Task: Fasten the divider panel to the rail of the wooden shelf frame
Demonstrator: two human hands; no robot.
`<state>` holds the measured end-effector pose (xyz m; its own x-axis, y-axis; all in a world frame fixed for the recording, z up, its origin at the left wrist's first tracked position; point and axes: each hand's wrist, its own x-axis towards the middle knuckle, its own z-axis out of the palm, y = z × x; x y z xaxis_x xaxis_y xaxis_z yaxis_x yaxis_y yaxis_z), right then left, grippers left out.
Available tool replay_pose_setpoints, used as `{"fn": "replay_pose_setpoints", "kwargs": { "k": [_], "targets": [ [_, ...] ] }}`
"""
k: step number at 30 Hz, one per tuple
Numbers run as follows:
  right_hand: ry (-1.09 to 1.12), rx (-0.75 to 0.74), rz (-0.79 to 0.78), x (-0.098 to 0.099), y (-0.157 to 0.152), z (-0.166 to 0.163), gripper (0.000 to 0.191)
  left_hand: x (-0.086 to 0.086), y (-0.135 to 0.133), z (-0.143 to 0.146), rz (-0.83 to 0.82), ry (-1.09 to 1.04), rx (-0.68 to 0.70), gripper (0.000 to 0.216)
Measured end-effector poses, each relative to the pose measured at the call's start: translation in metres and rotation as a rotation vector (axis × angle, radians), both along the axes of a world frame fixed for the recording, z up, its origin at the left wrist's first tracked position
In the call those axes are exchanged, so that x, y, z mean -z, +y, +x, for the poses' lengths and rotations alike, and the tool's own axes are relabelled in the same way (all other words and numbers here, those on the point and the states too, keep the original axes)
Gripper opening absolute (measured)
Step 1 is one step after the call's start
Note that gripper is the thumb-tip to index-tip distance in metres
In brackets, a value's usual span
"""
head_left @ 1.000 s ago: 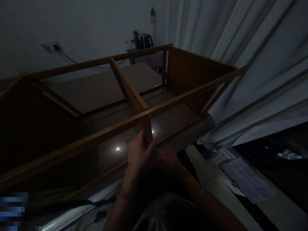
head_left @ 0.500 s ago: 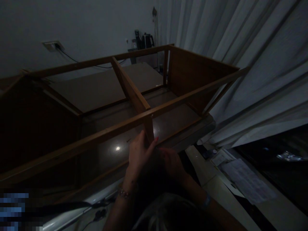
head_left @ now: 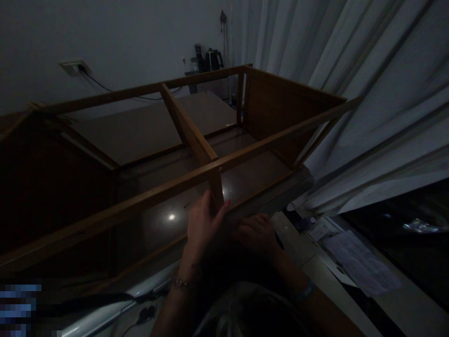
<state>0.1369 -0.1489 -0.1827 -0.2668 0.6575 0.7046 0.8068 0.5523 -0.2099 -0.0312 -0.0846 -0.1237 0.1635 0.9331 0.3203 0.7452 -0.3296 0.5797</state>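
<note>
A wooden cabinet frame [head_left: 266, 142] lies open in front of me in a dim room, with a cross divider [head_left: 187, 128] running back from its near rail. My left hand [head_left: 201, 227] is wrapped round the short upright post [head_left: 216, 191] below that joint, thumb and fingers on either side. My right hand [head_left: 257, 234] rests just right of the post, low against the frame's bottom edge, its fingers curled downward. Whether it holds anything is lost in the dark.
White curtains [head_left: 368, 93] hang at the right. Papers [head_left: 354, 262] lie on the floor at lower right. A kettle [head_left: 213, 59] stands on a far table by the wall, and a wall socket [head_left: 73, 68] with a cable sits at upper left.
My right hand has shifted slightly right and up along the frame's lower edge. My left hand stays on the post.
</note>
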Motion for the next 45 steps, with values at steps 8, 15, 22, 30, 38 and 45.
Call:
{"fn": "replay_pose_setpoints", "kwargs": {
  "k": [8, 15, 22, 30, 38, 45],
  "targets": [
    [0.082, 0.082, -0.185, 0.004, -0.003, -0.015, 0.023, 0.001, 0.001, -0.001, -0.01, -0.002, 0.009, 0.038],
    [0.674, 0.209, -0.566, 0.01, -0.018, -0.047, 0.035, 0.001, 0.0, -0.001, -0.024, -0.015, 0.003, 0.037],
    [0.587, 0.168, -0.548, 0.005, -0.016, -0.045, 0.038, 0.001, 0.0, -0.001, -0.008, 0.008, 0.007, 0.037],
    [0.144, 0.136, -0.136, 0.004, -0.01, -0.021, 0.014, -0.001, 0.0, 0.0, 0.004, 0.025, 0.006, 0.036],
    [0.005, -0.118, -0.071, 0.002, 0.002, 0.005, 0.017, 0.001, 0.001, 0.0, 0.016, 0.032, -0.001, 0.038],
    [0.043, -0.174, -0.053, 0.001, 0.006, -0.005, 0.012, -0.001, 0.0, -0.001, 0.004, 0.034, 0.014, 0.037]
  ]
}}
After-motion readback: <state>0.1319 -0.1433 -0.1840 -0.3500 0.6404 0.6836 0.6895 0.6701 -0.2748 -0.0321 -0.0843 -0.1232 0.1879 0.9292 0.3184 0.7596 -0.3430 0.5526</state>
